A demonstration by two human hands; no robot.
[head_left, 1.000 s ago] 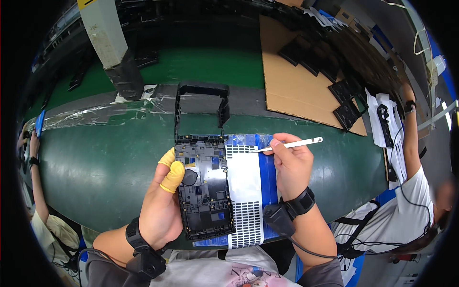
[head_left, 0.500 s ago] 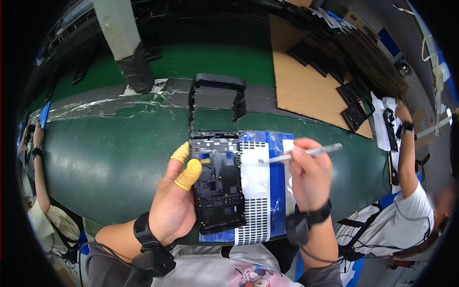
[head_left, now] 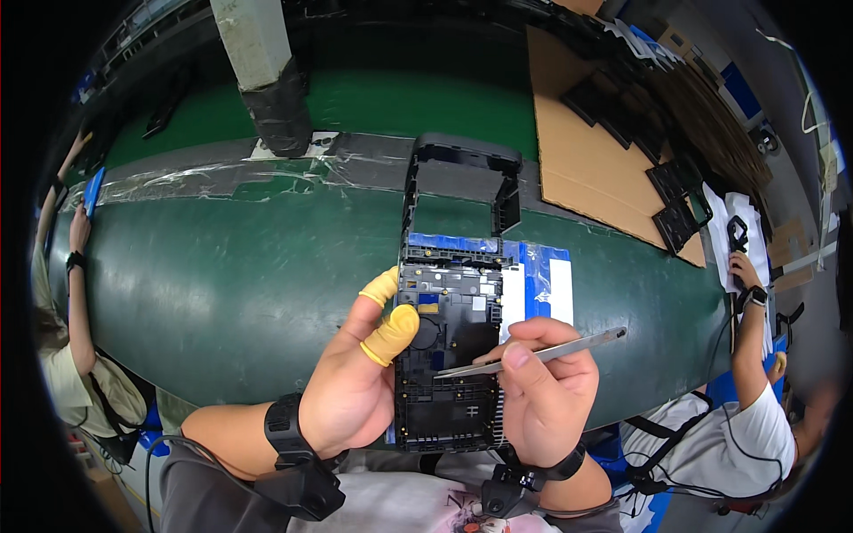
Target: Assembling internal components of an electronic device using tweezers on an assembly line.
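My left hand (head_left: 360, 382), with yellow finger cots on its thumb and a finger, grips the left side of a black plastic housing (head_left: 458, 346). The housing has ribs, brass-coloured inserts and a tall open frame at its far end. In my right hand (head_left: 551, 400) is a pair of metal tweezers (head_left: 569, 346), pinched between thumb and fingers. Their tips reach over the lower middle of the housing; whether they touch it I cannot tell. Under the housing's right side lies a blue pad with a white sheet (head_left: 560, 284), partly hidden.
A cardboard sheet (head_left: 569, 169) bearing black plastic parts (head_left: 680, 209) lies at the far right of the green table (head_left: 222, 293). A wrapped post (head_left: 277, 107) rises from the table. One co-worker's hand (head_left: 748, 269) is at the right; another co-worker's arm (head_left: 80, 293) is at the left.
The tweezers have moved from over the white sheet onto the housing area, toward its near part. The housing and my left hand sit farther right in view, covering more of the sheet.
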